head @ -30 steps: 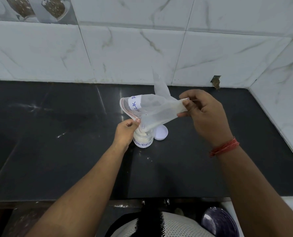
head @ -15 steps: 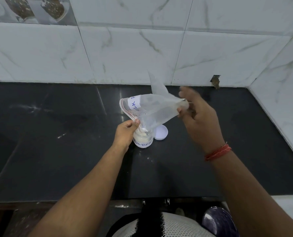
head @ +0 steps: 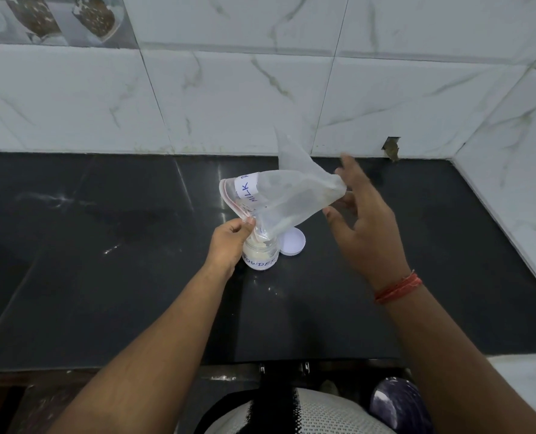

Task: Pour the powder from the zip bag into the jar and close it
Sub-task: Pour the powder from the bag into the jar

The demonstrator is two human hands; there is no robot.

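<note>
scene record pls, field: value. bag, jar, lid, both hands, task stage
zip bag: nearly empty, tipped mouth-down over the jar, bottom corner raised
jar: upright on the dark counter, open, pale powder inside, label reads "POWDER"
lid: white, off, lying on the counter just right of the jar
left hand: grip pinching the bag's mouth at the jar rim
right hand: fingers spread, blurred, at the bag's raised end, no firm grip visible
stage: pour about done, jar not yet closed

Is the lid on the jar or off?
Off. The white lid lies flat on the black counter just right of the jar, whose mouth has the zip bag tipped into it.
</note>
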